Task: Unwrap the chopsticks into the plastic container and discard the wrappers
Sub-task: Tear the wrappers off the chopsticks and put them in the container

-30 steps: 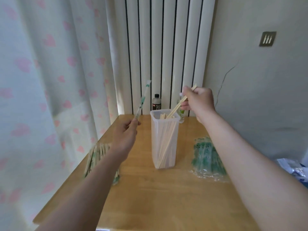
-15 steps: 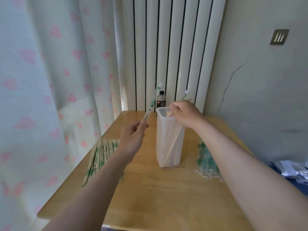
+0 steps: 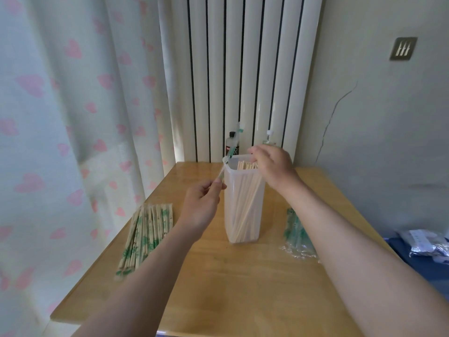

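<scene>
Head view, only view.

Left hand (image 3: pixel 201 207): thumb and fingertips pinch the low end of one wrapper (image 3: pixel 229 154). It looks empty and thin, with green print, and it slants up and away past the left corner of the plastic container (image 3: pixel 229 190). It crosses the rim there; I cannot tell whether it touches.

Right hand (image 3: pixel 272 166): over the container's mouth, fingers curled down onto the tops of the chopsticks (image 3: pixel 245 205) standing inside. I cannot tell whether I pinch a pair or only rest on them; the fingertips are hidden.

Container: upright near the middle of the table (image 3: pixel 243 283), tall and narrow, sticks leaning in it.

Wrapped chopsticks (image 3: pixel 145 229): a flat row on the table's left, well apart from the container.

Spent wrappers (image 3: pixel 295 229): a loose heap on the right, partly under my right forearm.

Risks, as I judge them:
- The container is tall on a small base. Any sideways drag from my right hand at the rim could tip it and spill the sticks.
- The wrapper is close to the open mouth. A careless swing of my left hand could catch it on the rim or drop it in among the clean sticks.
- The discard heap lies across from the hand holding the wrapper. Reaching over means passing the container, so an arm knock is possible.
- A light wrapper let go early may drift off the table.
</scene>
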